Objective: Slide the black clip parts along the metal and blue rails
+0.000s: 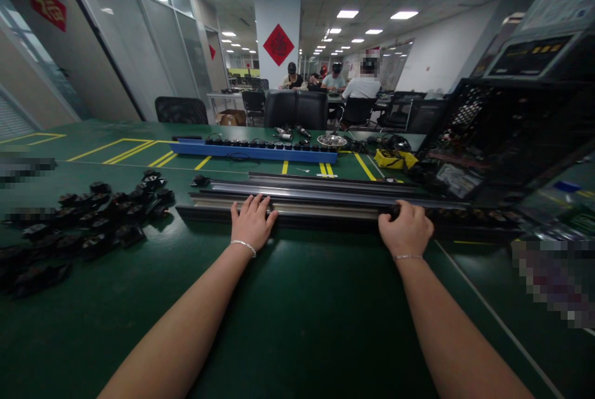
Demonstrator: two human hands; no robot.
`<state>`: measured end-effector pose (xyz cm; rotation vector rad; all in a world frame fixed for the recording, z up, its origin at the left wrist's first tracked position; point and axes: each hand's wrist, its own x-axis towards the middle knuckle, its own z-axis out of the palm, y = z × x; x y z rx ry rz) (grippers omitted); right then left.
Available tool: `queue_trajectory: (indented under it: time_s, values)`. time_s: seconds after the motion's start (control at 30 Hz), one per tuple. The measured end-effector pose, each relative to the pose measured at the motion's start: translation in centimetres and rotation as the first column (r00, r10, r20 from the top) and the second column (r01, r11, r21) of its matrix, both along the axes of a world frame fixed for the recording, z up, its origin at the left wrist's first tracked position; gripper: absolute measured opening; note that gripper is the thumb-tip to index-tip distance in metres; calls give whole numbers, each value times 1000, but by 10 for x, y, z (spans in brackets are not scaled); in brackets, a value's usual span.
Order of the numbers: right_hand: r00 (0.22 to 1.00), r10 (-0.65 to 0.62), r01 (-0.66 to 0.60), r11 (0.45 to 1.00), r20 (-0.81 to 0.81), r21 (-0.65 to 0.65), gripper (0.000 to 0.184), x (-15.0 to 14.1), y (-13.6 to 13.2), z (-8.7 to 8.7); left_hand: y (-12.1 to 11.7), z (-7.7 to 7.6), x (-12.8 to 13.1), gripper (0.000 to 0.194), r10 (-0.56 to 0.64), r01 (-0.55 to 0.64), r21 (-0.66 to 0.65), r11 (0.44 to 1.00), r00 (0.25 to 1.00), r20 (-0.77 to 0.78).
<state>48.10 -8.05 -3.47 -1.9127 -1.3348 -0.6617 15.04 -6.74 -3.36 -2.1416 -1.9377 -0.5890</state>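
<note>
Forearms [186, 312] lead to rails [330, 218] beneath splayed left hand [251, 223], right hand [409, 228] clutching black part [395, 211].

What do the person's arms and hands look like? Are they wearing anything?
The left hand and right hand are bare, with no gloves. No sleeves show on either forearm. There's a thin, silvery bracelet on each wrist: a left bracelet and a right bracelet.

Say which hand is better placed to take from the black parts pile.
Probably the left hand: it lies open on the black rail, nearer the parts pile, while the right hand seems to pinch a small black piece.
</note>
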Motion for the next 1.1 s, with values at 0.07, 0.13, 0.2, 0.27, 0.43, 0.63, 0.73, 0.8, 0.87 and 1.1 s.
queue_trajectory:
  time_s: [0.07,0.13,0.2,0.27,0.43,0.63,0.73,0.8,0.87,1.1]
  values:
    - [1000,20,-20,1000,-1,5,39,-2,0,1,0,0,0,53,-1,1,-6,1000,1000,3]
    - [999,39,-39,999,2,6,38,-3,-1,1,0,0,0,53,-2,2,-5,1000,1000,6]
    - [998,63,-63,998,7,10,38,-4,-1,1,0,-1,0,53,-1,1,1,1000,1000,6]
    - [996,85,-85,996,11,18,37,-5,-1,1,0,-1,0,54,0,0,4,1000,1000,3]
    - [989,146,-147,989,15,28,36,-8,-1,0,1,-1,-1,54,3,-3,0,1000,1000,2]
    - [977,212,-212,977,-3,18,35,-11,-1,0,0,0,0,53,0,0,4,1000,1000,2]
    - [967,256,-256,966,-6,25,34,-13,-2,1,0,-1,0,54,-2,2,1,1000,1000,5]
    - [959,285,-284,958,-12,27,34,-15,-3,2,1,-1,-1,54,-2,2,0,1000,1000,4]
    - [951,309,-308,951,-18,23,33,-16,-3,2,1,-2,-1,55,1,-1,-1,1000,1000,0]
    - [927,372,-372,928,-53,10,33,-19,-4,3,0,-1,0,55,6,-6,-15,1000,1000,-6]
